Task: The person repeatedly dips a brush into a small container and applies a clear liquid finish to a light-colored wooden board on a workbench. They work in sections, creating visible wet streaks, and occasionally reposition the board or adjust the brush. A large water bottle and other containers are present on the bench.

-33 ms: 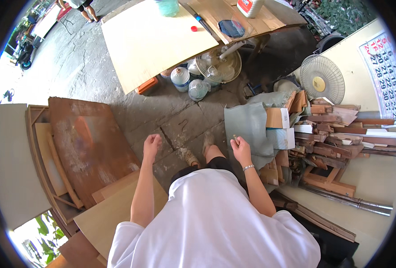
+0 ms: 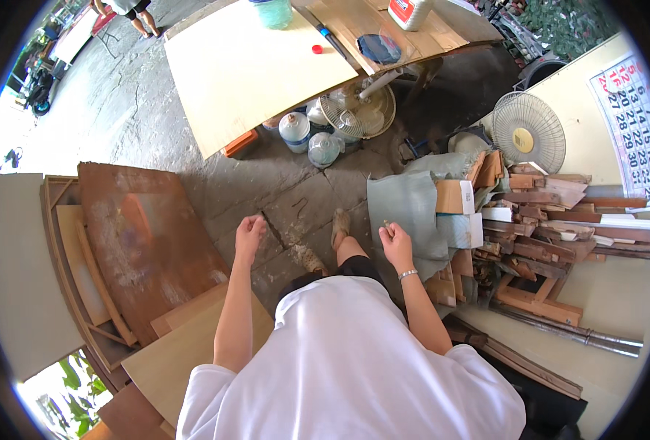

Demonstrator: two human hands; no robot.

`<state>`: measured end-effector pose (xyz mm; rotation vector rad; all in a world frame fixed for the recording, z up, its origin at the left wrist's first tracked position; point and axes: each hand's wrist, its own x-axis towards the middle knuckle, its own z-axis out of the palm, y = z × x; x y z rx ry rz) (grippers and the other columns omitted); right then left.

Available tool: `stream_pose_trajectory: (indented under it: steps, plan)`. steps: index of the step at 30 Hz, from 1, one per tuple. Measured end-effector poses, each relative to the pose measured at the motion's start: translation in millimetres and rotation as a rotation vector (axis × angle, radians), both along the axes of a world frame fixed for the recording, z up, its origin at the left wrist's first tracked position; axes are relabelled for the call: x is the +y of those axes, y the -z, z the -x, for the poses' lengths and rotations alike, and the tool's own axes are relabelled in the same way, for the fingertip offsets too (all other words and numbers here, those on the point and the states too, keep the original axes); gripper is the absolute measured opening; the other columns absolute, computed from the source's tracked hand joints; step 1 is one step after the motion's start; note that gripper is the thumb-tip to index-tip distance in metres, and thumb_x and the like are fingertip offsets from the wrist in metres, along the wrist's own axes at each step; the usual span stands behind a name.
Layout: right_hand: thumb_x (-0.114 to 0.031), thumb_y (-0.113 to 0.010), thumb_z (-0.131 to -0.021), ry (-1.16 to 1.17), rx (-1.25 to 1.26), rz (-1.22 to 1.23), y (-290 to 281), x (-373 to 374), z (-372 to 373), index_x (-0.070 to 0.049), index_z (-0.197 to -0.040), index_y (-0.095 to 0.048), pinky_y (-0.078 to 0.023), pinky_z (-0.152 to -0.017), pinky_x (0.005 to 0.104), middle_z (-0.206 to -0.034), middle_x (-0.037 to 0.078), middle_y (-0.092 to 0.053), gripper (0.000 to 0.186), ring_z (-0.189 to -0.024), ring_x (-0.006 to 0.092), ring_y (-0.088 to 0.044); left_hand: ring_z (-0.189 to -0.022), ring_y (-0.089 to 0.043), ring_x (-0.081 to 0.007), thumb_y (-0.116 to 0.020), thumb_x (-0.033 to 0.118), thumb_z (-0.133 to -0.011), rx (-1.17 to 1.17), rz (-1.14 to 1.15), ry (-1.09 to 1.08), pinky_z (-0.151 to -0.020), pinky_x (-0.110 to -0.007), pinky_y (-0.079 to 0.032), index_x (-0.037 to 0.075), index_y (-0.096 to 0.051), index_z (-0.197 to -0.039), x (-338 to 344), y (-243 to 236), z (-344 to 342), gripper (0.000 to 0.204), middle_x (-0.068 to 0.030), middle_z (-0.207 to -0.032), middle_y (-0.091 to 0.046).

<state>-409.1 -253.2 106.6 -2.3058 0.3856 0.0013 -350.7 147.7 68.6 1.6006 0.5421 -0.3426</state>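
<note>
My left hand [image 2: 250, 237] is held over the floor in front of me, its fingers curled closed; whatever may be inside is hidden. Out to the right, my right hand [image 2: 395, 240] is pinched, thumb against fingers. A tiny, light-coloured bit shows at those fingertips, too small to name. That hand is nearest to a grey-green sheet [image 2: 406, 209] draped over wood scraps, apart from it as far as I can see. A silvery bracelet [image 2: 408, 273] circles the right wrist. Neither hand appears to touch anything around it.
Ahead stands a table [image 2: 244, 81] with a red cap, a blue-black tool and a jug [image 2: 409, 13]. Bottles [image 2: 296, 130] and a fan crowd beneath. Stacked wood [image 2: 538, 220] and another fan [image 2: 528, 134] line the right; brown boards [image 2: 141, 242] lean left. A person [image 2: 130, 11] is far off.
My right foot has come slightly forward and my left foot sits a little farther back. The left hand is marginally higher; both hands keep their closed shape.
</note>
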Motion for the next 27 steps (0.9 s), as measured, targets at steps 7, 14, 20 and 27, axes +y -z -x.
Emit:
stream_pose_trajectory:
  steps: [7,14,20,27]
  plan:
    - [-0.035,-0.066,-0.089,0.130,-0.198,0.048,-25,-67,-167,-0.001,-0.070,-0.045,-0.038,-0.055,0.0430,-0.059,0.016,-0.046,0.044,-0.055,0.0350,-0.042,-0.088,-0.061,-0.0118,-0.061,0.026,-0.095,-0.077,0.021,0.077,-0.074,-0.025,-0.046,0.004,-0.058,-0.116,-94,-63,-134,0.031,-0.0046,-0.101,-0.067]
    - [-0.038,-0.071,-0.086,0.084,-0.416,0.122,-40,-174,-452,-0.003,-0.071,-0.054,-0.042,-0.056,0.0402,-0.059,0.011,-0.050,0.042,-0.055,0.0290,-0.050,-0.089,-0.060,-0.0127,-0.064,0.020,-0.093,-0.273,-0.067,0.128,-0.080,-0.027,-0.048,-0.002,-0.059,-0.115,-209,-74,-321,0.032,-0.0068,-0.099,-0.066]
    - [-0.065,-0.070,-0.073,-0.019,-0.281,0.435,4,-205,-636,-0.003,-0.091,-0.057,-0.053,-0.068,0.0438,-0.084,0.015,-0.064,0.065,-0.082,0.0363,-0.065,-0.089,-0.062,-0.0134,-0.066,0.019,-0.091,-0.274,-0.165,0.241,-0.081,-0.029,-0.049,-0.004,-0.060,-0.114,-314,-73,-464,0.034,-0.0088,-0.095,-0.066]
    - [-0.067,-0.075,-0.063,-0.141,-0.042,0.518,38,-217,-705,-0.002,-0.097,-0.056,-0.051,-0.073,0.0454,-0.092,0.016,-0.063,0.075,-0.087,0.0361,-0.063,-0.086,-0.062,-0.0143,-0.067,0.020,-0.088,-0.212,-0.171,0.251,-0.079,-0.030,-0.050,-0.004,-0.059,-0.113,-380,-57,-552,0.035,-0.0078,-0.095,-0.066]
